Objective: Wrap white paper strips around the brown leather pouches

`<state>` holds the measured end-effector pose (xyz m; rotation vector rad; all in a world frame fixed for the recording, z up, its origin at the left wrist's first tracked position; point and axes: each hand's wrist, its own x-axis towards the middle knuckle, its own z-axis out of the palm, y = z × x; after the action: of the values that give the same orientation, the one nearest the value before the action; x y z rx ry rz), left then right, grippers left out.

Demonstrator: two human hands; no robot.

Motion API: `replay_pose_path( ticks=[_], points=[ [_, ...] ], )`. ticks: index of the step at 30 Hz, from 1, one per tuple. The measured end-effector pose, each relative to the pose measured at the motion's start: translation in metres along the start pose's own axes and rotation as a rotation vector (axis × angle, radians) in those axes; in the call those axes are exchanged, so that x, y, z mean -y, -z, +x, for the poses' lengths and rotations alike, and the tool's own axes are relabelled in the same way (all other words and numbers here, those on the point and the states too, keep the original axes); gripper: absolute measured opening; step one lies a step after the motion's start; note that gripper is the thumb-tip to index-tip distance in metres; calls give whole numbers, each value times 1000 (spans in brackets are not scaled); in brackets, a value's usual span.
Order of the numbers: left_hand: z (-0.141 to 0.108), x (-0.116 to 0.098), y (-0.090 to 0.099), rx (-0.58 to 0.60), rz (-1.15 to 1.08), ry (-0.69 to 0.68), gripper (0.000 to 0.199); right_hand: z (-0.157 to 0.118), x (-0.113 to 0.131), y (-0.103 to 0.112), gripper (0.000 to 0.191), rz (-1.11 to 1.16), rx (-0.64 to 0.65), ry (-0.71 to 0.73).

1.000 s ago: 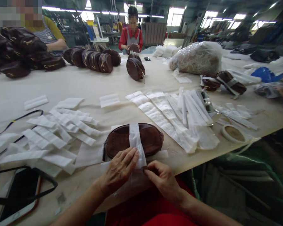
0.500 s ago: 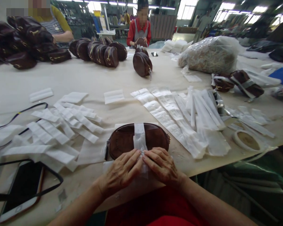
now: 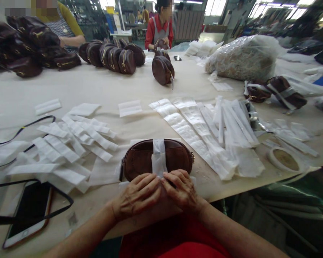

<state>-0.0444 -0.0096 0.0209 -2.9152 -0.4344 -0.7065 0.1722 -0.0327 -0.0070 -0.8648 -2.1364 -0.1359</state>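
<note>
A small dark brown leather bag (image 3: 140,163) lies in front of me near the table's edge, with a zipper pull at its left end and a brass ring at its right. Round its middle runs a white wrapping strip (image 3: 159,161). My left hand (image 3: 140,193) presses its fingers together at the strip's lower end, along the bag's near side. Facing it, my right hand (image 3: 181,188) has curled fingers on the same end of the strip. The fingertips nearly meet, and the thumbs are partly hidden. White sheet edges show beneath the bag.
White folded strips (image 3: 67,143) lie left, beside a phone (image 3: 27,211) and black cord (image 3: 61,195). More long strips (image 3: 193,129), a tape roll (image 3: 282,159) and wrapped bags (image 3: 286,92) are right. Beyond stand round brown bags (image 3: 161,70), a stuffed plastic sack (image 3: 242,59) and two co-workers.
The right fingers have curled more, and both hands have shifted slightly at the strip's lower end. The strip lies flatter on the bag. The view has shifted a little.
</note>
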Motion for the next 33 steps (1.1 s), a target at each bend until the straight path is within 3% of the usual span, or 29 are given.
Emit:
replay_pose_path(
  ticks=[3,5,9,14,18,23,26,33],
  points=[
    [6,-5,11,22,-203,150,33,-3,0,0,25,-9,18,0],
    [12,-9,13,16,-323,278,25,-4,0,-1,25,-10,21,-3],
    [24,-13,3,-75,-218,401,15,-5,1,-3,25,11,-4,-4],
    [26,-12,-11,-114,-49,383,16,-3,0,-5,25,54,-1,-70],
    [23,-14,-15,-128,-24,376,15,-9,3,8,37,141,22,-66],
    [22,-16,-16,-95,18,328,16,-28,25,23,35,131,160,-50],
    [22,-16,-14,-95,23,329,19,-33,37,18,27,136,226,-94],
    [20,-15,-16,-132,27,308,16,-27,38,3,25,140,173,-77]
  ],
)
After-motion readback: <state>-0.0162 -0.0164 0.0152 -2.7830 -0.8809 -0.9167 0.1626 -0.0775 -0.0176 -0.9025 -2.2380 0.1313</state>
